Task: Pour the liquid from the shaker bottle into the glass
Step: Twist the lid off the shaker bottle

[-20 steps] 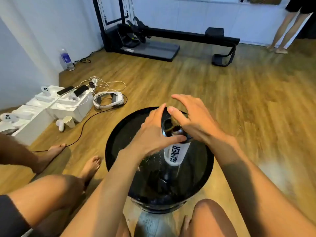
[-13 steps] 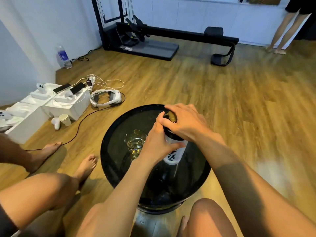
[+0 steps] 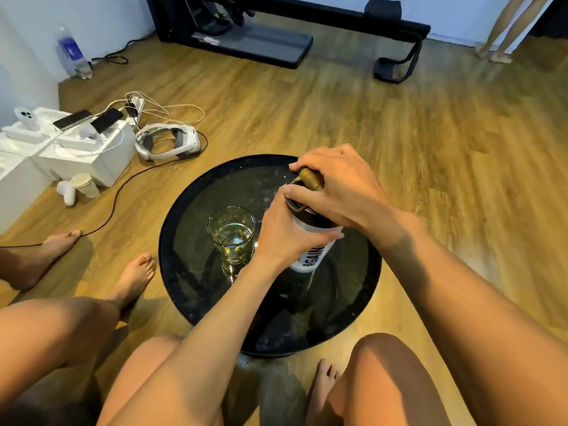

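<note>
A white shaker bottle (image 3: 310,256) with black lettering and a dark lid stands upright on a round black glass table (image 3: 196,290). My left hand (image 3: 285,232) wraps around the bottle's upper body. My right hand (image 3: 335,186) grips the lid from above, fingers around its gold flip cap (image 3: 311,178). Just left of the bottle stands a clear glass (image 3: 231,233) with a little pale liquid at the bottom. The bottle's lower part shows below my left hand.
White boxes (image 3: 80,155) with phones, a white headset (image 3: 167,142), a paper cup (image 3: 84,184) and cables lie on the wooden floor at left. Another person's feet (image 3: 46,250) rest beside the table. My knees are at the near edge. An exercise machine (image 3: 276,29) stands far back.
My right hand came down from above and closed on the lid. The view dropped, bringing the glass into sight. My left hand kept its hold on the bottle.
</note>
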The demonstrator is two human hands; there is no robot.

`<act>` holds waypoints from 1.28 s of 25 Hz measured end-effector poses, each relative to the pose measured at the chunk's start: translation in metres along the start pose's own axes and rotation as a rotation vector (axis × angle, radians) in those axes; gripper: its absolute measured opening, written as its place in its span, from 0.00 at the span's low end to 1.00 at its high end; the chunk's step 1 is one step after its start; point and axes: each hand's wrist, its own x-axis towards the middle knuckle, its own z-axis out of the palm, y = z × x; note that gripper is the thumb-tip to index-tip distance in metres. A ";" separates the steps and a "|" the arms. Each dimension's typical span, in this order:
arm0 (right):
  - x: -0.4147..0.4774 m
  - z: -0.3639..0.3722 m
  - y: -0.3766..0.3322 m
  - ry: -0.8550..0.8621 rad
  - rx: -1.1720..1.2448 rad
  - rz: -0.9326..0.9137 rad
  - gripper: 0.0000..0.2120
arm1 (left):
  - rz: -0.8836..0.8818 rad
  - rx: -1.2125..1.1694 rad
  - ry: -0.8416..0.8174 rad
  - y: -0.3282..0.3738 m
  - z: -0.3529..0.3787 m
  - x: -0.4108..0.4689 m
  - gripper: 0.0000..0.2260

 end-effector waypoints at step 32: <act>0.023 -0.026 -0.034 -0.520 -0.206 0.270 0.42 | 0.046 -0.041 -0.016 -0.007 0.008 -0.003 0.34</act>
